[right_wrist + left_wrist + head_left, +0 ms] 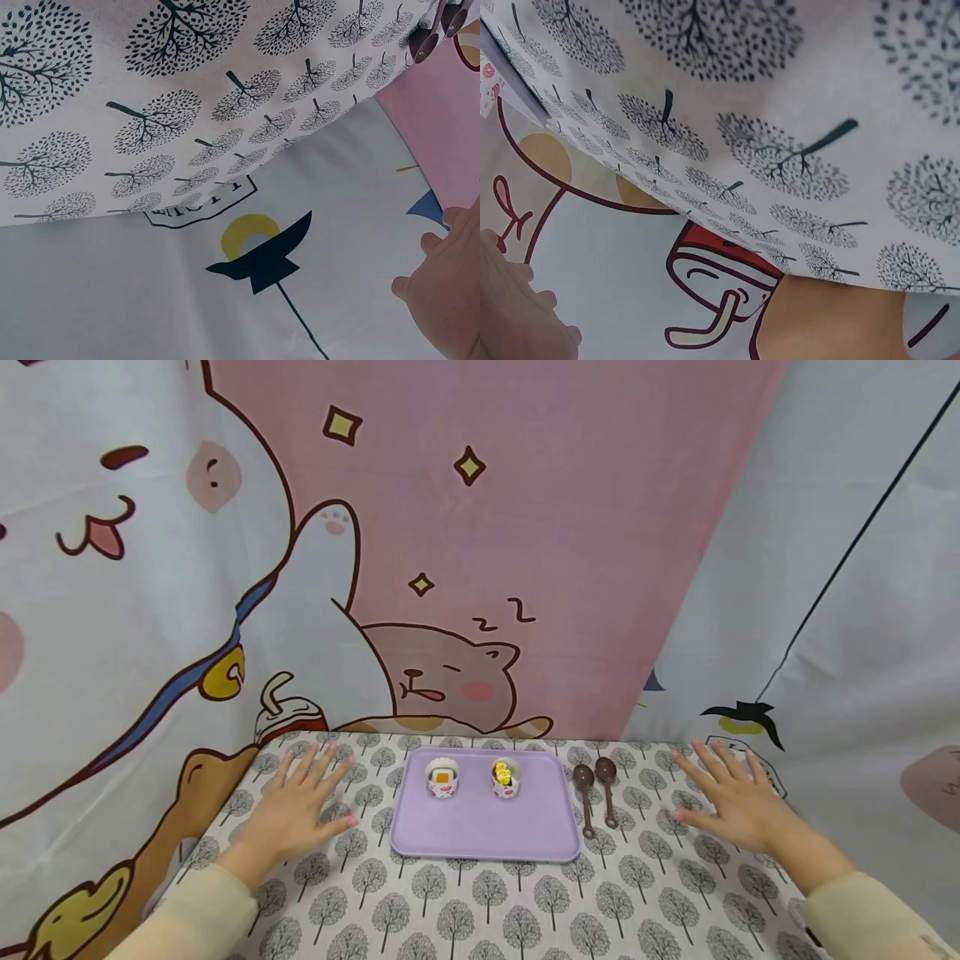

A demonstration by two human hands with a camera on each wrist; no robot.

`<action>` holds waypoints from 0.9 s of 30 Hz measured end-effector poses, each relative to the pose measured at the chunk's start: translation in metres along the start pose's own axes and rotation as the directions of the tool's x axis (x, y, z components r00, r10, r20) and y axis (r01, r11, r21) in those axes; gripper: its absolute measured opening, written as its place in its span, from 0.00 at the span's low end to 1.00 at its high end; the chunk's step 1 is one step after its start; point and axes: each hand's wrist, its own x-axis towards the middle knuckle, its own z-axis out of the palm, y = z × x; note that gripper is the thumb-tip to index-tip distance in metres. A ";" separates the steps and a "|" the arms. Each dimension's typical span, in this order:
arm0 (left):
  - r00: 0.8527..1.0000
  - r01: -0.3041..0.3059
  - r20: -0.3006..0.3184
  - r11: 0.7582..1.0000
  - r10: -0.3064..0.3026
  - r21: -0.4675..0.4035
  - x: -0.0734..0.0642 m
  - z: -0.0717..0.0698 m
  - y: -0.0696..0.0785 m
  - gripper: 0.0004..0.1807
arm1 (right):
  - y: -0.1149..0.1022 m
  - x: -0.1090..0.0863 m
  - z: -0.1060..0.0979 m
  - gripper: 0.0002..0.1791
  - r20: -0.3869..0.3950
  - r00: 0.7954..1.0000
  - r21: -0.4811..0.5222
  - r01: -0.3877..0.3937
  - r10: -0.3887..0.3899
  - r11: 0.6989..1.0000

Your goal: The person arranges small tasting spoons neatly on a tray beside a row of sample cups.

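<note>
My left hand [292, 806] is spread with straight fingers at the table's left side, holding nothing. On the other side my right hand [738, 802] is spread the same way, nearest to two brown spoons [584, 781] [606, 770] that lie side by side. Between the hands a lilac tray [480, 831] lies flat. In its back half stand two small patterned cups. The left cup [442, 789] has a white filling with an orange square on top; the right cup [506, 791] shows yellow and dark pieces. Parts of each hand also show in the wrist views.
A white cloth with black tree prints [487, 910] covers the table. Behind it hangs a curtain [570, 543] with cartoon animals, its lower edge meeting the table's back edge. The spoons lie just right of the tray.
</note>
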 end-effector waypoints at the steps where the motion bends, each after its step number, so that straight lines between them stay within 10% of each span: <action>1: 1.000 0.003 0.004 1.000 -0.003 -0.003 -0.001 0.000 0.001 0.51 | -0.001 0.000 0.000 0.51 0.009 1.000 0.005 -0.004 0.004 1.000; 27: 0.997 0.064 0.059 0.992 -0.058 -0.106 -0.005 0.001 0.039 0.48 | -0.033 0.004 0.004 0.49 0.051 0.998 0.122 -0.033 0.027 0.992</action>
